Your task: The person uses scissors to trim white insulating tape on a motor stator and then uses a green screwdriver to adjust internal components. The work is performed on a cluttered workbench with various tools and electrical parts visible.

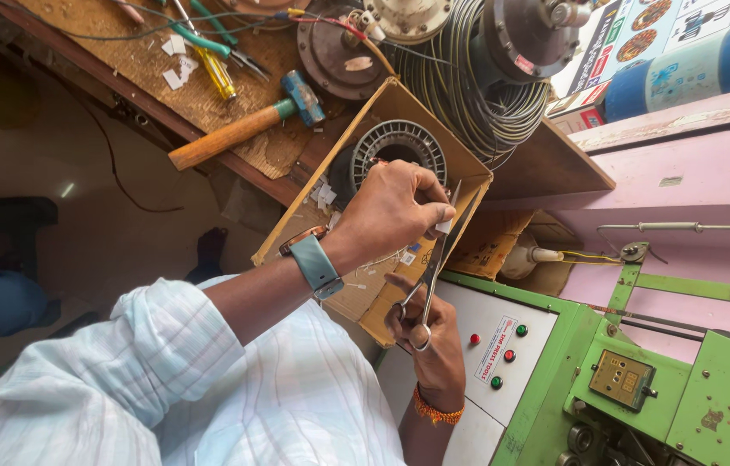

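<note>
Scissors sit in the right hand, fingers through the loops, blades pointing up toward the cardboard box and parted slightly around a small white strip of paper. That strip is pinched between the fingertips of the left hand, which hovers just over the open box and wears a grey-strapped watch at the wrist. Inside the box, under the left hand, lies a round motor stator with slotted metal laminations; scattered white paper scraps lie on the box floor beside it. Above the box, on the wooden bench, rest a wooden-handled hammer and a yellow-handled screwdriver, both well apart from the hands. Coils of wire hang just beyond the box's far corner. Below the box and touching its lower edge stands a green machine with a pale panel of red and green buttons, near the right hand. The right wrist carries an orange beaded band.
</note>
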